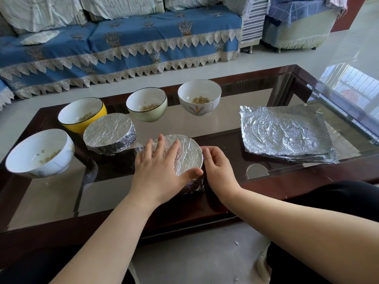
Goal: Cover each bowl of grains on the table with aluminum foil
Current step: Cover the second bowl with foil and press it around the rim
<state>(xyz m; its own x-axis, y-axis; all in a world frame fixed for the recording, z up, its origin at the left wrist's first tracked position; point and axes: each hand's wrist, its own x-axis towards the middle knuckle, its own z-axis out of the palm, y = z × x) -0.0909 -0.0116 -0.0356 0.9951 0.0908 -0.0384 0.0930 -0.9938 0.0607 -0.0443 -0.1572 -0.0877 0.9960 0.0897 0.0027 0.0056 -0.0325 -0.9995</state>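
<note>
Foil is pressed flat on the near bowl by the open left hand. Its right side is pinched by the right hand; spare sheets lie further right.

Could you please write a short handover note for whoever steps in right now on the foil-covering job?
Left hand: flat on the foil top of the near bowl.
Right hand: fingers curled against that bowl's right side, pressing the foil edge down.
Done: one foil-covered bowl stands behind and to the left; the near bowl is nearly wrapped.
Left: four open bowls with grains: white bowl far left, yellow bowl, green bowl, leaf-patterned bowl.
Spare foil sheets lie stacked on the right of the table.
</note>
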